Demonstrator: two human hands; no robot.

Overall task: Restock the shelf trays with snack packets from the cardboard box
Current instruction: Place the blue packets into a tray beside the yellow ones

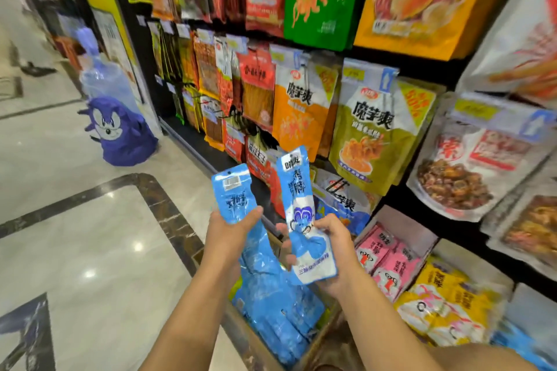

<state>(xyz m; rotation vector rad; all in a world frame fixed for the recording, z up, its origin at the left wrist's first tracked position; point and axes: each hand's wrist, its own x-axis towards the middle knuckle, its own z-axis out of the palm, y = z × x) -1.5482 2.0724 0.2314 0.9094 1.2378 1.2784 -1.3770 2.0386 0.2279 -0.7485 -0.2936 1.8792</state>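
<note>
Above the cardboard box [265, 349], your left hand [229, 229] grips one blue packet [233, 193] and your right hand [328, 247] pinches another [301, 205]. They look light, floppy and slick, so grip mid-body, not the corners.

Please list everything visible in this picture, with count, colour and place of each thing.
left packet: one, blue, held above the box
right packet: one, blue and white, held upright beside it
cardboard box: one, brown, below the hands
boxed packets: many, blue, inside the box
pink packets: several, pink, lower shelf tray
yellow packets: several, yellow, neighbouring tray
hanging bags: many, mixed colours, shelf above
plush toy: one, purple, floor at left
left hand: one, grips left packet
right hand: one, grips right packet
</note>
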